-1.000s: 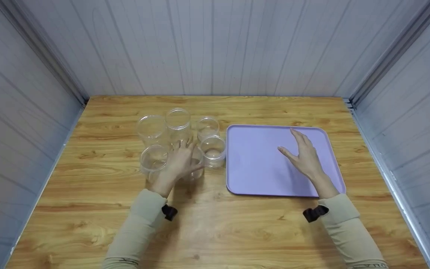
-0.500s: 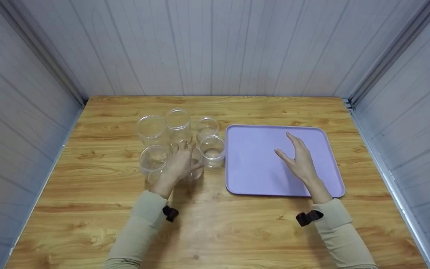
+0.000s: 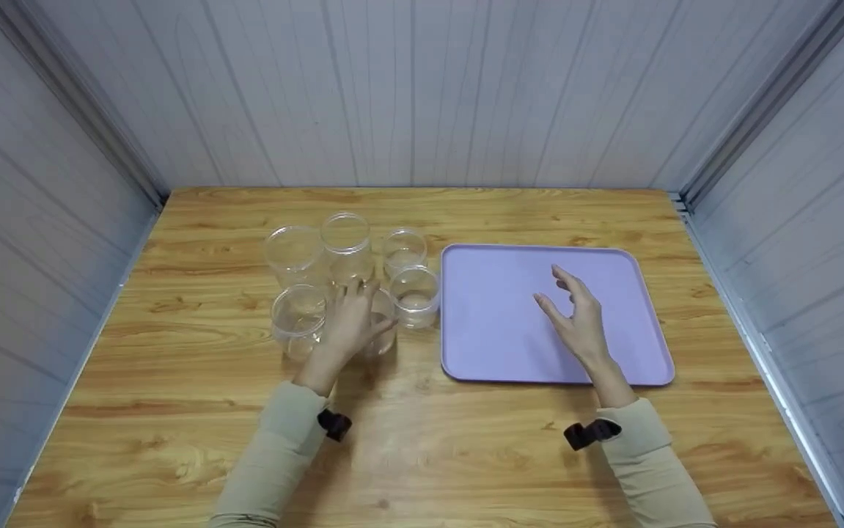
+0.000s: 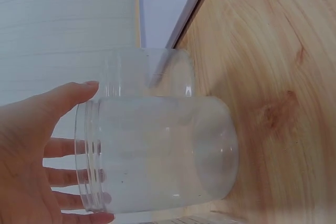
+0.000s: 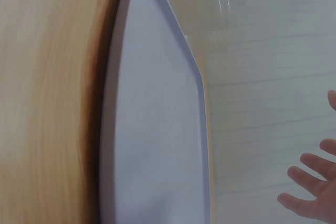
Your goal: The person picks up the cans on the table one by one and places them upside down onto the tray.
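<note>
In the left wrist view a clear plastic jar (image 4: 157,150) stands upright on the table with my left hand (image 4: 31,156) about its rim. The thumb shows a small gap from the rim; the other fingers lie spread behind and below it, seen partly through the plastic. In the head view this left hand (image 3: 348,319) covers much of that jar (image 3: 381,337). My right hand (image 3: 579,323) hangs over the lilac tray (image 3: 495,315), fingers and thumb apart, with nothing between them; in the right wrist view only part of this hand (image 5: 317,187) shows at the edge.
More clear jars stand close around the left hand: a tall one (image 3: 346,235), a wide one (image 3: 293,249), a front left one (image 3: 297,315), a small back one (image 3: 405,249) and one by the tray (image 3: 416,297). Pale panels (image 3: 407,88) wall the wooden table (image 3: 422,455).
My right hand has drifted left over the tray, its fingers and thumb a little closer together. My left hand keeps nearly the same place at the jar. The jars and tray stay put.
</note>
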The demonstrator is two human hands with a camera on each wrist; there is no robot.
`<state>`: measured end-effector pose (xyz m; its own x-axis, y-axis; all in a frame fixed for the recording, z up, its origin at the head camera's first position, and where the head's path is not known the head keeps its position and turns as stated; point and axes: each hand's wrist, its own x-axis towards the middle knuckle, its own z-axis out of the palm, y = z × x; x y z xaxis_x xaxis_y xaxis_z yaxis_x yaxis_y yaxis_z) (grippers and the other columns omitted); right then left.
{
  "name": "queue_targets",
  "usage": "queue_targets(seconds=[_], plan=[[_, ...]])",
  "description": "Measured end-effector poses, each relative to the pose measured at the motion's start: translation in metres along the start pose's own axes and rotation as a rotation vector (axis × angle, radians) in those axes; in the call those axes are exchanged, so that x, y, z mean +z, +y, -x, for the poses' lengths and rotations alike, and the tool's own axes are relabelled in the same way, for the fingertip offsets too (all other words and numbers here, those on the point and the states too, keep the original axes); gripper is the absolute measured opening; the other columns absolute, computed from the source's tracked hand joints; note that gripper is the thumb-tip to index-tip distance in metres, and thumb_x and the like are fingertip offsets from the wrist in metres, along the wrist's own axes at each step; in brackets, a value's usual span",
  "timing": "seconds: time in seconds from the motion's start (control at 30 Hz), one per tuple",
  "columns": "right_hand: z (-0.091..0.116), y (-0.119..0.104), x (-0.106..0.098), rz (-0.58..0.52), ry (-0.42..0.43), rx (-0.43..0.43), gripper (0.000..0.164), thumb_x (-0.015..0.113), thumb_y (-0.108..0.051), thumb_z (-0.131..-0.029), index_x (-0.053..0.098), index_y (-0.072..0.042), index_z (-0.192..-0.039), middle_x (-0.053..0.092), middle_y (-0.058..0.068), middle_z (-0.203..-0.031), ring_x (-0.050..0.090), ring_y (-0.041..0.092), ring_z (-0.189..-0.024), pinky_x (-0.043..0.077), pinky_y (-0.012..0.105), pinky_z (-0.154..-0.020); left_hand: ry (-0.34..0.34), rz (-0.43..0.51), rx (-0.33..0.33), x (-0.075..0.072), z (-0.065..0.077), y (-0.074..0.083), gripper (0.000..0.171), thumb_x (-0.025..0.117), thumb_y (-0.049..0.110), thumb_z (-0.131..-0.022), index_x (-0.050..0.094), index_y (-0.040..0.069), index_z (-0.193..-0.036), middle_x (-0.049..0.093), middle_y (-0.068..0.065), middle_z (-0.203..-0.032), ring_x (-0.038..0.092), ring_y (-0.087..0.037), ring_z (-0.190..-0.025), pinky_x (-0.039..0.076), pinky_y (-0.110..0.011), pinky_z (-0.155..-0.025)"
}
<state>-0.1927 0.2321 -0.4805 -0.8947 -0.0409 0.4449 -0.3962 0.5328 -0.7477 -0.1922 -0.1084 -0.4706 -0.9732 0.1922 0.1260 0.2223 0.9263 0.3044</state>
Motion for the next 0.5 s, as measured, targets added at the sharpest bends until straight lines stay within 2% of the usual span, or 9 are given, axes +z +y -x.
queue_targets(seconds=[0.13, 0.27, 0.37, 0.5], plan=[[0.006, -0.003, 0.006, -0.059, 0.041, 0.022, 0.045, 0.064, -0.014, -0.082, 0.049, 0.002, -0.122, 0.052, 0.019, -0.118, 0.05, 0.033, -0.103, 0.041, 0.051, -0.083, 0.037, 0.005, 0.009, 0.002, 0.004, 0.0, 0.073, 0.07, 0.046, -0.069, 0.048, 0.005, -0.125, 0.045, -0.02, -0.122, 0.042, -0.04, -0.111, 0.024, -0.057, -0.097], [0.011, -0.023, 0.009, -0.109, 0.04, 0.061, 0.042, 0.061, -0.007, -0.083, 0.049, 0.006, -0.12, 0.053, 0.022, -0.116, 0.05, 0.038, -0.102, 0.041, 0.055, -0.082, 0.076, 0.016, 0.016, 0.003, 0.008, 0.0, 0.072, 0.071, 0.045, -0.068, 0.049, 0.004, -0.124, 0.047, -0.021, -0.121, 0.043, -0.04, -0.111, 0.015, -0.054, -0.102], [0.013, -0.037, 0.01, -0.144, 0.038, 0.088, 0.04, 0.059, -0.003, -0.083, 0.048, 0.009, -0.119, 0.052, 0.024, -0.115, 0.05, 0.04, -0.101, 0.041, 0.055, -0.082, 0.101, 0.051, 0.014, 0.003, 0.012, 0.0, 0.072, 0.071, 0.043, -0.068, 0.05, 0.003, -0.124, 0.047, -0.022, -0.121, 0.044, -0.042, -0.108, 0.019, -0.054, -0.101], [0.015, -0.04, 0.012, -0.204, 0.029, 0.131, 0.039, 0.058, -0.004, -0.084, 0.047, 0.01, -0.119, 0.052, 0.025, -0.115, 0.05, 0.04, -0.102, 0.042, 0.051, -0.083, 0.142, 0.11, 0.009, 0.001, 0.017, 0.001, 0.071, 0.072, 0.042, -0.068, 0.05, 0.003, -0.123, 0.048, -0.021, -0.119, 0.046, -0.043, -0.105, 0.027, -0.053, -0.097]])
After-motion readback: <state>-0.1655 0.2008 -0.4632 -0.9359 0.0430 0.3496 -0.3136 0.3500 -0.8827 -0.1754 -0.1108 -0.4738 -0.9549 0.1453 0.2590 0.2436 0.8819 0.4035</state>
